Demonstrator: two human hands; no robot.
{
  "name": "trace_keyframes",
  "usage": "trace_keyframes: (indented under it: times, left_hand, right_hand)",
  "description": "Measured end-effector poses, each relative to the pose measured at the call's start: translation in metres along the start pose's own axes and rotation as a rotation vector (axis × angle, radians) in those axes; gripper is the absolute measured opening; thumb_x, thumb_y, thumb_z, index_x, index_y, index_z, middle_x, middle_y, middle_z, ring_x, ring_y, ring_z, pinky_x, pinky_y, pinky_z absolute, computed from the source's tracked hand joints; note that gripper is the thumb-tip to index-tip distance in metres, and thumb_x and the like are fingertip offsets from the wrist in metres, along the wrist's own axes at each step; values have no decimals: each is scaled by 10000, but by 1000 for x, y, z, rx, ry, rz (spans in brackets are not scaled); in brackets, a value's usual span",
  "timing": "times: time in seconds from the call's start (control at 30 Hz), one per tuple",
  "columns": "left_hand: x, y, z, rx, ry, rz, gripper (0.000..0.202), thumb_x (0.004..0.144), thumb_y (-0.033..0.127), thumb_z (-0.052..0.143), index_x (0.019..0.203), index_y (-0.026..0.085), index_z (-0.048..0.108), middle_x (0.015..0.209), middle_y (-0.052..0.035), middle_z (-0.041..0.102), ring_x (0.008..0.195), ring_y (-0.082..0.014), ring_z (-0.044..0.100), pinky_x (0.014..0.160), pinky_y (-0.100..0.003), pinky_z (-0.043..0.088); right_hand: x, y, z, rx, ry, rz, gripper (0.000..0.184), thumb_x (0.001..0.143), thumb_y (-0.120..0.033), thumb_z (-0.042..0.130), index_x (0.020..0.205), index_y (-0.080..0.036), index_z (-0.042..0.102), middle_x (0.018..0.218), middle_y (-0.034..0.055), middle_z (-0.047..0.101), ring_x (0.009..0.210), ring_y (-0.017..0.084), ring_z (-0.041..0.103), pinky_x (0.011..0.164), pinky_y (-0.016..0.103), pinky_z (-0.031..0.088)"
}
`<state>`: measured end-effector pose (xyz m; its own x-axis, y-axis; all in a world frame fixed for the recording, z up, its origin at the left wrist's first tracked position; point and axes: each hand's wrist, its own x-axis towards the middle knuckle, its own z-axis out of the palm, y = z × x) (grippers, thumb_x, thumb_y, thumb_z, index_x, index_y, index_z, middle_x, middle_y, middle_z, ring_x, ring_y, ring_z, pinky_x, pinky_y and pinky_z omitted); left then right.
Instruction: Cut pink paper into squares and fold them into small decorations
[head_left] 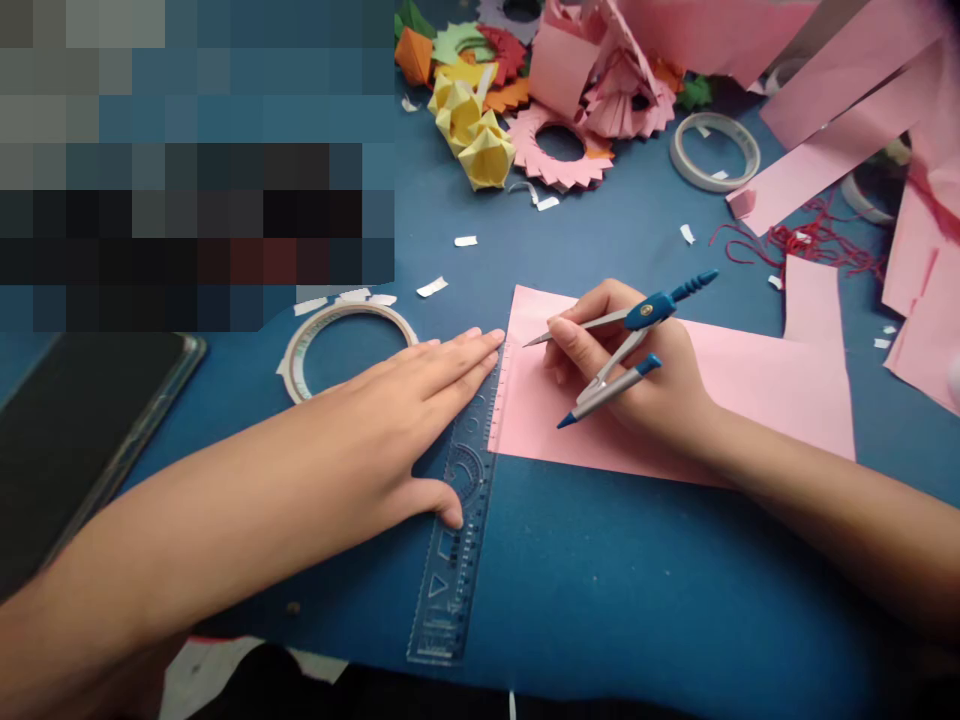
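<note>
My left hand [420, 400] lies flat with its fingers stretched out, pressing on a see-through plastic ruler [442, 590]. The ruler slants along the left edge of a pink sheet of paper [772, 390]. In my right hand [645, 380] is a blue and silver drawing compass [649, 310], gripped with the fingers closed around one leg. Its metal point hangs close to the paper near the ruler; whether it touches I cannot tell. The compass's other leg, blue-tipped, points down and to the left over the sheet.
A tape roll [292, 350] sits beyond my left hand, near a dark phone-like slab [90, 430]. Yellow folded paper pieces [486, 155] and a pink paper ring [525, 150] lie at the back. Another tape roll [679, 160], red thread [817, 240] and pink strips [795, 190] are at right.
</note>
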<state>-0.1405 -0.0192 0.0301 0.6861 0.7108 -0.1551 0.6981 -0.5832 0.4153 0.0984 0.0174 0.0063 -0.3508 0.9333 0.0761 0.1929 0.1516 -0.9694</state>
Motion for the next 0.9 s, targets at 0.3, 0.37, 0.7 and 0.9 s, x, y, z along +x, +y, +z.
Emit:
trace_keyframes:
  times: [0.3,0.37,0.7,0.9]
  left_hand:
    - [4,0,-2,67,-4,68,920,789,561,663,1510,213,207,1572,-88,245,1401,-343,323,1127,-503,366]
    - [6,-1,-2,75,-3,87,917,771,553,686,1494,184,260,1562,-113,267,1389,-352,342,1108,-510,388]
    - [5,-2,1,115,68,97,913,745,549,709,1474,174,308,1545,-115,308,1362,-343,387,1094,-503,408]
    - [7,0,-2,125,38,100,908,740,520,725,1468,158,322,1536,-132,320,1350,-358,401,1080,-516,420]
  right_hand:
    - [0,4,0,-95,-49,-91,151,922,-320,577,868,-184,536,702,-24,612,601,93,591,581,245,462]
    - [1,4,0,-88,-57,-97,143,925,-310,572,871,-183,533,703,-26,609,603,92,590,580,244,458]
    - [1,6,1,-118,-42,-108,145,932,-315,558,882,-181,534,719,-24,596,607,91,562,564,250,415]
    - [0,6,2,-111,-43,-97,138,932,-308,557,892,-177,542,712,-25,592,615,90,567,571,245,421]
